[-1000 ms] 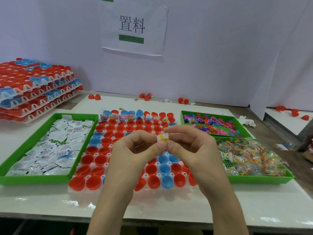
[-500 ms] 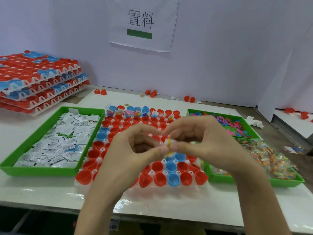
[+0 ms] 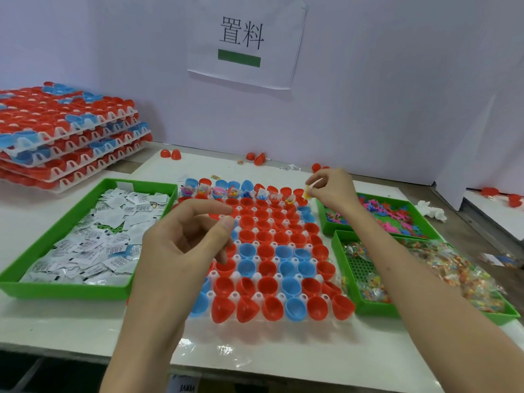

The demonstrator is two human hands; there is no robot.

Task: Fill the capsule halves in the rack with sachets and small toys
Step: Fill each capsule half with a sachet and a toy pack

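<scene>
- Green tray (image 3: 65, 290), left on the counter (image 3: 85, 321): loose white sachets (image 3: 93, 239).
- Left hand (image 3: 187, 239): above the rack's left side, fingers loosely curled, gripping nothing.
- Rack (image 3: 257, 296), centre: red and blue capsule halves (image 3: 263, 236); a row near the far edge carries contents.
- Right hand (image 3: 331, 188): over the rack's far right corner, pinching a small yellow toy (image 3: 307, 191).
- Far right tray (image 3: 321, 222): coloured toys.
- Near right tray (image 3: 368, 307): bagged pieces.
</scene>
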